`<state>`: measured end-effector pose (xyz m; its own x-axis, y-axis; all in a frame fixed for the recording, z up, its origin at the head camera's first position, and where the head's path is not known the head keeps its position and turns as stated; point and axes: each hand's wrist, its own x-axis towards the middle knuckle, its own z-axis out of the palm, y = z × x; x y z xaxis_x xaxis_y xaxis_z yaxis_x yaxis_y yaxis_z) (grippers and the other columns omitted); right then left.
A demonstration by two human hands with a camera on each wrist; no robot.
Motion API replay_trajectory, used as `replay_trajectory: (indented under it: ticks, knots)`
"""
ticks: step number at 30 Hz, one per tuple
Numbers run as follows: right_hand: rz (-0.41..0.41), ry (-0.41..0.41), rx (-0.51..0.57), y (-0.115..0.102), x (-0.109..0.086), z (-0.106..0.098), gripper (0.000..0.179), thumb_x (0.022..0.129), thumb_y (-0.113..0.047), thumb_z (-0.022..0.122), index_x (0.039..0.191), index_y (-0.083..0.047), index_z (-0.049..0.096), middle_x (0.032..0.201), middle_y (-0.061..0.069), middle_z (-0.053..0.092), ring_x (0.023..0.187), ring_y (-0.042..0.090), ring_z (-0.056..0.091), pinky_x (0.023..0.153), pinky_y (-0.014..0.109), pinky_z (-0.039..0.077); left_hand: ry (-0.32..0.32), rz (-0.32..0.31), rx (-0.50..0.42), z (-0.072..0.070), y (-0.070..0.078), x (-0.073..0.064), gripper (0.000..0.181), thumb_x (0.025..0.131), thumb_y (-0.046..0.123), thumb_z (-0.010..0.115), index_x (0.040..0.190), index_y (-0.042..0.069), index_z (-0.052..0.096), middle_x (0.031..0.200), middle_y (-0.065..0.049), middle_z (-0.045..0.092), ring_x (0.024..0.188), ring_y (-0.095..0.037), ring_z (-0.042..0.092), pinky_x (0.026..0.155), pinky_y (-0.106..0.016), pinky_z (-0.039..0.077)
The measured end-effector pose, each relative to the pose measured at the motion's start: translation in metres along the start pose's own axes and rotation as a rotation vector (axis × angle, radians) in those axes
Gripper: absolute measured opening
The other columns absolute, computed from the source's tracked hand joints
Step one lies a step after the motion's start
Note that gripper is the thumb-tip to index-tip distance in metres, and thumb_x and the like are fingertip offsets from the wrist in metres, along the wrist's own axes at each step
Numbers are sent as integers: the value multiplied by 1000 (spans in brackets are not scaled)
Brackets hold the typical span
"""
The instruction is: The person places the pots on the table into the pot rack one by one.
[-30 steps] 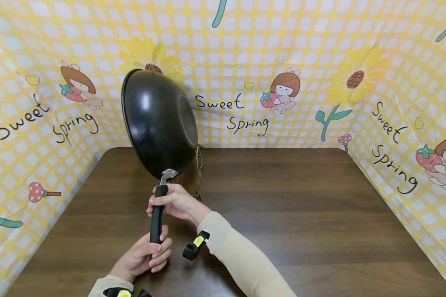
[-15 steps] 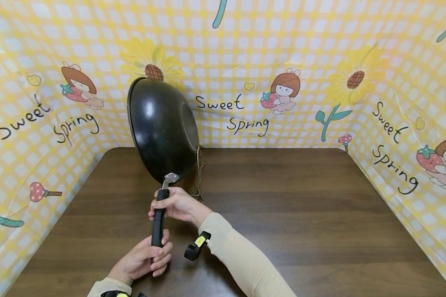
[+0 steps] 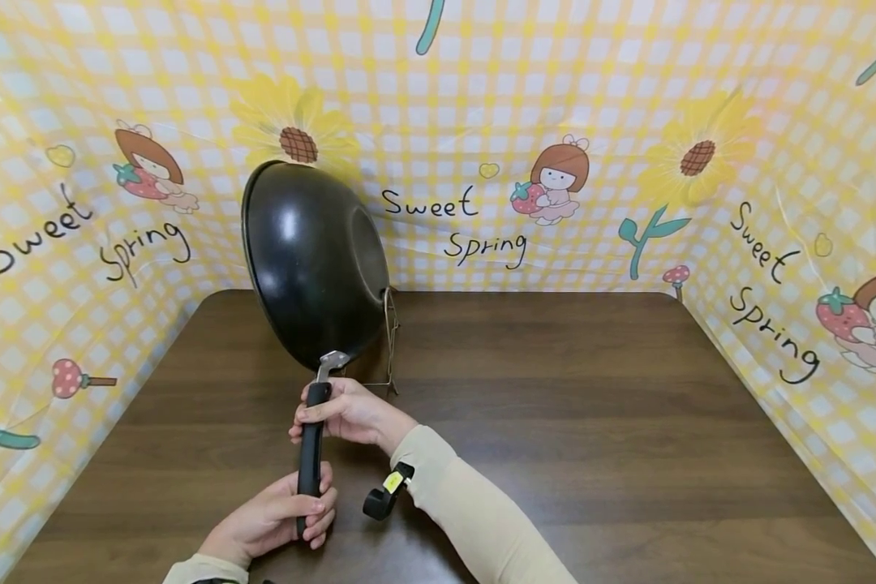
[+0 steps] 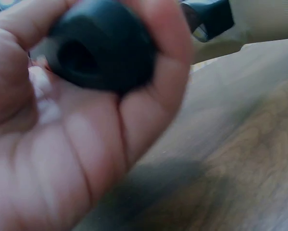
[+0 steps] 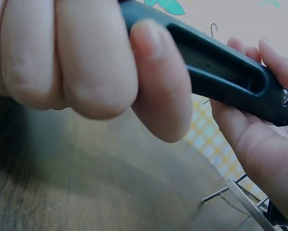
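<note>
A black wok [image 3: 302,251] stands tilted with its rounded outside and flat base facing right and its rim on the left. Its black handle [image 3: 310,454] points down toward the person. My right hand [image 3: 361,414] grips the handle's upper part, just below the metal bracket [image 3: 332,362]. Lower down, my left hand [image 3: 273,513] wraps round the handle's end. The left wrist view shows the rounded handle tip [image 4: 105,48] inside curled fingers. In the right wrist view, the left hand's curled fingers [image 5: 95,62] are close to the camera. The wok's inside is hidden.
A thin wire rack [image 3: 391,349] stands behind the wok, mostly hidden by it, on the dark wooden table [image 3: 555,422]. Yellow checked cloth [image 3: 453,105] encloses the back and both sides. A dark wrist strap [image 3: 388,491] hangs from the right sleeve.
The wok has come down a little in the head view, and both hands have moved slightly down toward the person with it. Both grips on the handle are kept.
</note>
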<state>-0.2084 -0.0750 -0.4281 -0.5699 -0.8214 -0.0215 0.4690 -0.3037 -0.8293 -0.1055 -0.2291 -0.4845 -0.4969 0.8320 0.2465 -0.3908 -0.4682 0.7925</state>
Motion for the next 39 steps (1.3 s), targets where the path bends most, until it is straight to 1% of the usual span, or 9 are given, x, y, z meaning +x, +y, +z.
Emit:
replay_trajectory:
  ticks: [4,7,9,15,21,26,29,32,39]
  knots:
    - [-5,-7,-6,2,1,-2,36,93,21,40,91,-11,55,77,5,66,75,21,70,97,55,47,72,-51,31,1,3,-2,17,102,-5,33,107,9,39,81,0,46,78,-11,57,78,-30,52]
    - [-8,6,-14,3,0,-4,34,93,22,41,92,-10,54,78,6,67,75,20,70,94,51,52,136,-93,86,1,4,-2,24,102,-7,32,107,12,44,84,4,52,79,-10,58,79,-31,52]
    - [-8,17,-22,4,-1,-5,33,92,22,42,92,-9,54,78,6,67,75,20,70,92,48,54,166,-101,124,0,3,-2,26,101,-7,33,108,13,47,86,4,55,81,-10,60,80,-32,53]
    - [-11,21,-26,9,-4,-7,36,91,23,43,91,-10,56,78,4,67,76,18,69,91,43,54,251,-129,203,-1,2,-5,27,100,-7,40,109,14,54,91,2,66,88,-14,67,86,-37,55]
    - [-4,8,-30,14,-4,-9,38,90,24,43,90,-11,56,77,3,67,76,17,69,83,35,56,373,-161,313,0,4,-6,20,96,-5,55,109,10,57,93,0,68,94,-20,71,88,-35,56]
    - [0,-3,-35,19,-5,-12,38,90,24,43,92,-11,57,78,3,67,77,17,69,79,32,56,386,-138,388,-1,5,-6,23,91,-8,63,111,2,56,95,-1,70,95,-19,71,86,-30,55]
    - [3,-11,-35,21,-7,-13,39,89,25,42,93,-11,57,80,3,68,77,16,69,78,31,56,393,-131,446,-1,5,-7,26,89,-8,65,111,-11,51,95,-2,71,93,-16,71,84,-27,55]
    - [5,-25,-35,22,-9,-14,40,89,25,42,94,-11,58,81,3,68,78,16,69,79,31,56,390,-139,469,-2,6,-8,34,90,-8,64,112,-22,43,95,-3,71,92,-14,70,83,-26,55]
    - [3,-27,-33,22,-11,-14,40,90,25,42,96,-12,56,82,1,68,78,15,70,79,30,55,379,-145,463,-3,5,-6,35,90,-8,63,113,-23,42,96,-3,72,92,-15,70,83,-27,55]
